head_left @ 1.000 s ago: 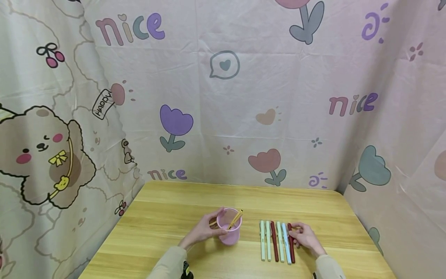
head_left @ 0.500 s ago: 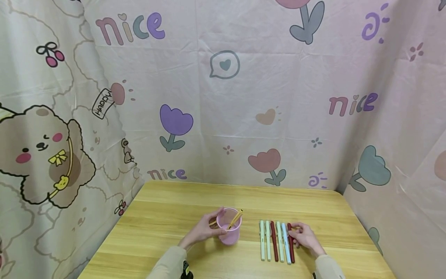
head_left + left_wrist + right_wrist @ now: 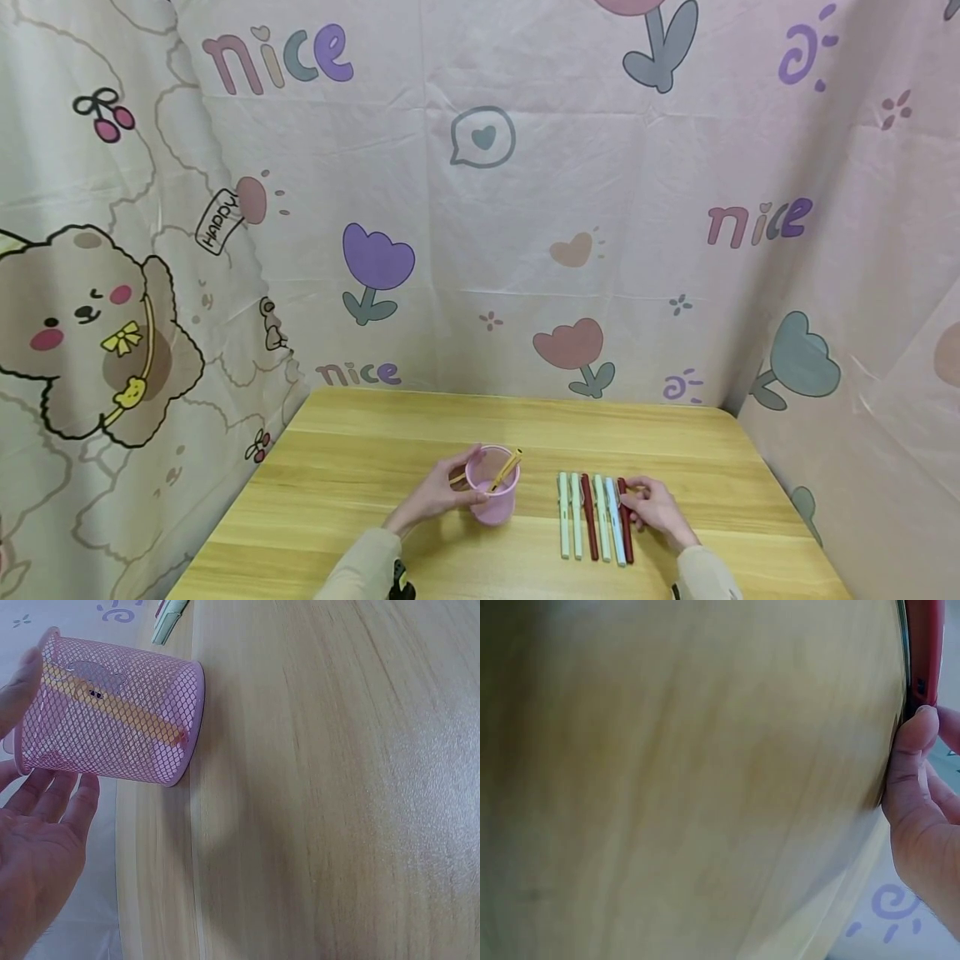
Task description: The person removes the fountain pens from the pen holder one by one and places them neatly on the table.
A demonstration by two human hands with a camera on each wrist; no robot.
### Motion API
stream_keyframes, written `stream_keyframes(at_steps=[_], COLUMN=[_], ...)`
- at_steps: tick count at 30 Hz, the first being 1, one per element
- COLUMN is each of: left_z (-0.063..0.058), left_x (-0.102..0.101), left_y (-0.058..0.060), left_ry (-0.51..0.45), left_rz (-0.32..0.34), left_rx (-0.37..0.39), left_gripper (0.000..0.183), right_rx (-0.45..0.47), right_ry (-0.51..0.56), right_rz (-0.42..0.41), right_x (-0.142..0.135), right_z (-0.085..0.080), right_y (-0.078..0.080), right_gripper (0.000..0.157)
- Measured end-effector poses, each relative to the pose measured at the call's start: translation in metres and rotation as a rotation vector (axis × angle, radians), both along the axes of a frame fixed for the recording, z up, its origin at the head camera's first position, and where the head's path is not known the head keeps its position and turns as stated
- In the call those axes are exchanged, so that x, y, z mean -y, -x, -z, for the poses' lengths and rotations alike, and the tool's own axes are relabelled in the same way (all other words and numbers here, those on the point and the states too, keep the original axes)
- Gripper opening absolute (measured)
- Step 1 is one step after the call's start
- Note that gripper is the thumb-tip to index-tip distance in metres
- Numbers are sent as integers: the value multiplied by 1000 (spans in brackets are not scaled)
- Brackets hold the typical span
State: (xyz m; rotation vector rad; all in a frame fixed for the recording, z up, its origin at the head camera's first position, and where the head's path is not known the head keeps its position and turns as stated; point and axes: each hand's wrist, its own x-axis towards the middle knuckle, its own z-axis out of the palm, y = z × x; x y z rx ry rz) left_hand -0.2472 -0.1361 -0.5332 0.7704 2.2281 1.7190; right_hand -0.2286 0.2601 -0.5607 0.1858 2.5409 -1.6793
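A pink mesh pen holder (image 3: 493, 510) stands on the wooden table, gripped near its rim by my left hand (image 3: 438, 492). Inside it leans a yellow-orange pen (image 3: 507, 468), which shows through the mesh in the left wrist view. To the right, pens lie side by side in a row: light green ones (image 3: 565, 525), a light blue pen (image 3: 617, 533) and two dark red ones. My right hand (image 3: 660, 510) pinches the upper part of the dark red pen (image 3: 628, 546) at the row's right end. That red pen (image 3: 927, 637) also shows between thumb and fingers in the right wrist view.
The other dark red pen (image 3: 590, 525) lies between light green ones. Printed cloth (image 3: 465, 233) hangs behind the table (image 3: 360, 442) and along both sides. Bare wood separates the pen holder from the row of pens.
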Motion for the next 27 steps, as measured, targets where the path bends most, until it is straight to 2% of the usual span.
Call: stream_keyframes(at_steps=[14,20,27], left_z=[1,1,2], left_x=[0,0,0], left_y=[1,1,2], left_ry=[9,20,36], left_rz=[2,3,-9], left_rx=[-22,-38,-31], left_gripper=[89,89,90], right_rx=[5,-49,-138], right_ry=[-11,-65,-114], right_rz=[32,55,70], right_x=[2,2,14], right_z=[-3,-5,-19], right_y=[-1,-3,-6], right_gripper=[43,42,39])
